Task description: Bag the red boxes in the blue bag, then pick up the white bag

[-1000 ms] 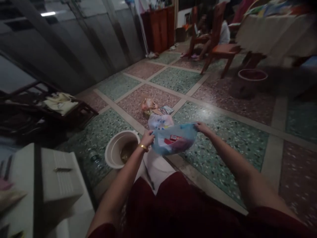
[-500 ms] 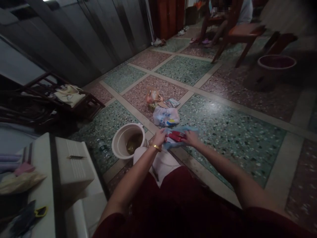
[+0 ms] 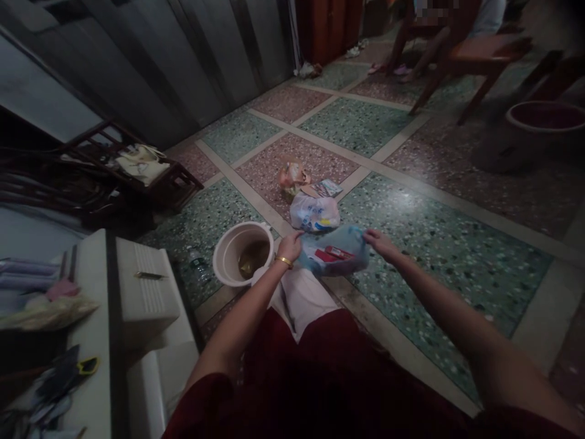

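Holding steady: both hands grip one blue plastic bag (image 3: 333, 257) at mid-frame, just above the floor.
Left hand: left hand (image 3: 289, 246), gold bangle at the wrist, pinches the bag's left edge, fingers closed on the plastic.
Right hand: right hand (image 3: 381, 242) grasps the bag's right edge, arm stretched out from the lower right.
Change: half a second ago the hands sat close together with the bag bunched between them; now they're apart again and the bag is pulled wide.
Meaning: the bag looks spread open at its mouth, a red packet showing through the plastic.
Bag's place: between the two hands, above a white cloth (image 3: 299, 299) over the knee.
Nearby: beige bucket (image 3: 237, 259) just left of the left hand; white printed bag (image 3: 314, 214) just beyond; orange wrapper (image 3: 292, 175) farther up.
Left edge: white box (image 3: 146, 292) at lower left.
Background: a person on a wooden chair (image 3: 479, 55) at upper right, well apart.
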Tool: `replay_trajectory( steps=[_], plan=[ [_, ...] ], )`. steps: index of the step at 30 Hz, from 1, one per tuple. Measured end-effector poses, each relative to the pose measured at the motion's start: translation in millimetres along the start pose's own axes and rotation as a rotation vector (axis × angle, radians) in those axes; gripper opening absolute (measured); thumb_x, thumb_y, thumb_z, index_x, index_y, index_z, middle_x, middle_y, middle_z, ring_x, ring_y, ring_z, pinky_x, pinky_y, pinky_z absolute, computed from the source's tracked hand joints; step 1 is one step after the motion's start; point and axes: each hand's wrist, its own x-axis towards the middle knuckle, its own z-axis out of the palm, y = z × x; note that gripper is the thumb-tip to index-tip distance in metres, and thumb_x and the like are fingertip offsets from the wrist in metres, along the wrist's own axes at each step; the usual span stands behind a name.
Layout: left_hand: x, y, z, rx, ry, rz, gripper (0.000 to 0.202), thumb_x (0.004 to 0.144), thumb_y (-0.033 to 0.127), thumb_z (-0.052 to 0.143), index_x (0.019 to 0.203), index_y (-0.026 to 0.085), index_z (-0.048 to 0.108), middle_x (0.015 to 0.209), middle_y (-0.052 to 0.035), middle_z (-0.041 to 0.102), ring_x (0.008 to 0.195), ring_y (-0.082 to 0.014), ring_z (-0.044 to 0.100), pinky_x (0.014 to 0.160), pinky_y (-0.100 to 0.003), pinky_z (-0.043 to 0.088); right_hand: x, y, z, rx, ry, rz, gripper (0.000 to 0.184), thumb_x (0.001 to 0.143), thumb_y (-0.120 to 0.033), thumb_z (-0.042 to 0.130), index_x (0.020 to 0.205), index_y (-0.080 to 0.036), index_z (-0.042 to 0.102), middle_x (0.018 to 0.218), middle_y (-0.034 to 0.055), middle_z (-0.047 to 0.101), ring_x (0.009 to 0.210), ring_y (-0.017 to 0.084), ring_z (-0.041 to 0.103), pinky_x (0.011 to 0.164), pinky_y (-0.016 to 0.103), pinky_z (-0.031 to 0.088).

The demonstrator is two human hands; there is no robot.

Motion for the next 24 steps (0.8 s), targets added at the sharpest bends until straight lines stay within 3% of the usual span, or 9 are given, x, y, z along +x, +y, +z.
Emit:
replay_trajectory(
  steps=[3, 6, 9, 11, 14, 17, 19, 21, 24],
  plan=[
    [5, 21, -11.3, 0.029, 0.034, 0.086, 0.025, 0.078, 0.007, 0.054, 0.092, 0.015, 0.073, 0.069, -0.0023, 0.062, 0.072, -0.0141, 0.057, 0.074, -0.022, 0.043, -2, -37, -20, 0.189, 0.086, -0.184, 0.049, 0.098, -0.051, 0.024, 0.097, -0.010, 0.051, 0.095, 0.0100, 0.058, 0.086, 0.013, 0.057, 0.080, 0.029, 0.049],
    [3, 56, -10.8, 0.007, 0.005, 0.163, 0.027, 0.080, 0.015, 0.058, 0.103, 0.013, 0.071, 0.083, -0.0042, 0.066, 0.082, -0.0154, 0.057, 0.078, -0.022, 0.044, -14, -83, -33, 0.280, 0.147, -0.401, 0.051, 0.089, -0.060, 0.034, 0.093, -0.013, 0.052, 0.107, 0.0125, 0.057, 0.102, 0.017, 0.056, 0.094, 0.034, 0.046],
    [-13, 89, 0.2, -0.092, -0.246, 0.336, 0.035, 0.078, 0.025, 0.064, 0.111, 0.012, 0.067, 0.096, -0.0048, 0.067, 0.089, -0.0160, 0.058, 0.081, -0.022, 0.044, -33, -122, -37, 0.299, 0.151, -0.613, 0.044, 0.082, -0.058, 0.052, 0.085, -0.015, 0.057, 0.118, 0.0116, 0.054, 0.115, 0.020, 0.050, 0.105, 0.036, 0.038],
    [-28, 103, 6.7, -0.133, -0.429, 0.469, 0.029, 0.081, 0.028, 0.061, 0.104, 0.011, 0.067, 0.092, -0.0034, 0.065, 0.086, -0.0143, 0.057, 0.079, -0.022, 0.043, -44, -137, -36, 0.341, 0.201, -0.720, 0.035, 0.086, -0.049, 0.053, 0.086, -0.015, 0.058, 0.120, 0.0109, 0.053, 0.117, 0.019, 0.050, 0.105, 0.036, 0.038],
    [-42, 108, 8.9, -0.131, -0.431, 0.544, 0.020, 0.085, 0.030, 0.054, 0.081, 0.011, 0.061, 0.071, 0.0013, 0.054, 0.067, -0.0088, 0.047, 0.067, -0.019, 0.038, -52, -141, -32, 0.448, 0.212, -0.780, 0.023, 0.092, -0.039, 0.050, 0.095, -0.016, 0.056, 0.124, 0.0096, 0.052, 0.120, 0.017, 0.049, 0.105, 0.033, 0.040],
    [-42, 105, 5.9, -0.252, -0.395, 0.535, 0.023, 0.087, 0.033, 0.049, 0.076, 0.014, 0.052, 0.065, 0.0036, 0.045, 0.060, -0.0067, 0.039, 0.060, -0.018, 0.035, -49, -130, -23, 0.379, 0.005, -0.741, 0.041, 0.088, -0.048, 0.053, 0.116, -0.017, 0.052, 0.125, 0.0102, 0.053, 0.118, 0.019, 0.051, 0.104, 0.034, 0.042],
    [-40, 102, 3.5, -0.302, -0.409, 0.496, 0.021, 0.088, 0.033, 0.047, 0.081, 0.014, 0.051, 0.067, 0.0035, 0.045, 0.060, -0.0064, 0.040, 0.060, -0.017, 0.036, -45, -123, -15, 0.280, -0.103, -0.692, 0.048, 0.083, -0.057, 0.055, 0.105, -0.015, 0.057, 0.104, 0.0094, 0.062, 0.097, 0.019, 0.059, 0.092, 0.033, 0.048],
    [-42, 102, 0.7, -0.237, -0.357, 0.458, 0.017, 0.086, 0.027, 0.049, 0.095, 0.013, 0.052, 0.070, 0.0033, 0.048, 0.061, -0.0068, 0.043, 0.061, -0.018, 0.038, -42, -117, -11, 0.239, -0.118, -0.626, 0.048, 0.084, -0.061, 0.051, 0.088, -0.014, 0.059, 0.084, 0.0075, 0.062, 0.078, 0.017, 0.059, 0.077, 0.030, 0.050],
    [-60, 108, -3.6, 0.049, -0.243, 0.584, 0.037, 0.080, 0.013, 0.047, 0.117, 0.016, 0.050, 0.082, 0.0007, 0.057, 0.073, -0.0107, 0.054, 0.072, -0.023, 0.045, -39, -112, -16, 0.256, -0.039, -0.517, 0.054, 0.095, -0.057, 0.026, 0.100, -0.013, 0.057, 0.092, 0.0098, 0.062, 0.076, 0.015, 0.059, 0.070, 0.027, 0.050]
  ],
)
